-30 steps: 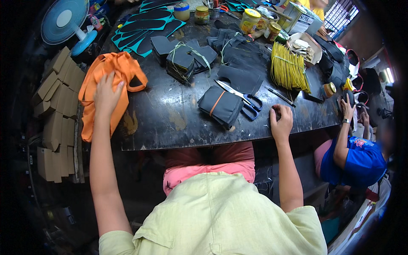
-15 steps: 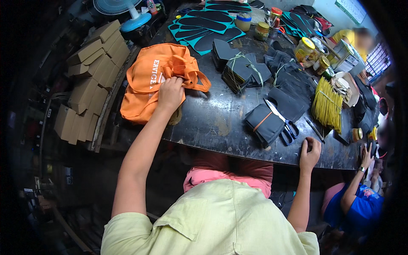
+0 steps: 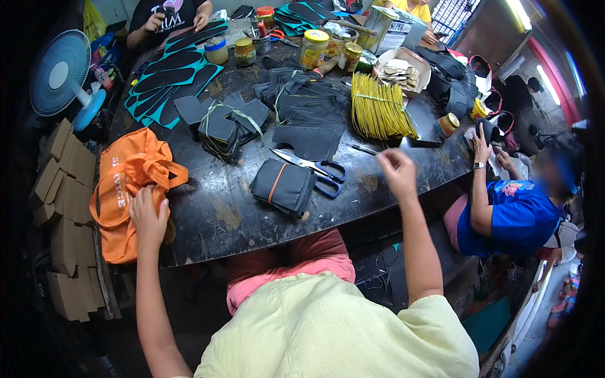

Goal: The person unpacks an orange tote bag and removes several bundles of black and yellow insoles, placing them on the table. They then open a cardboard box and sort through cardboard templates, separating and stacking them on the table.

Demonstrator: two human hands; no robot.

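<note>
Gripping orange bag (image 3: 126,189) with left hand (image 3: 149,217), right hand (image 3: 397,171) raised empty

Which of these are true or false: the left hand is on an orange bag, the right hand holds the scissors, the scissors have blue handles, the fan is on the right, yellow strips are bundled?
1. The left hand rests on the orange bag. True.
2. The right hand holds the scissors. False: it hangs in the air beside them, holding nothing visible.
3. The scissors have blue handles. True.
4. The fan stands on the person's right. False: it is at the far left.
5. The yellow strips lie tied in a bundle. True.
</note>
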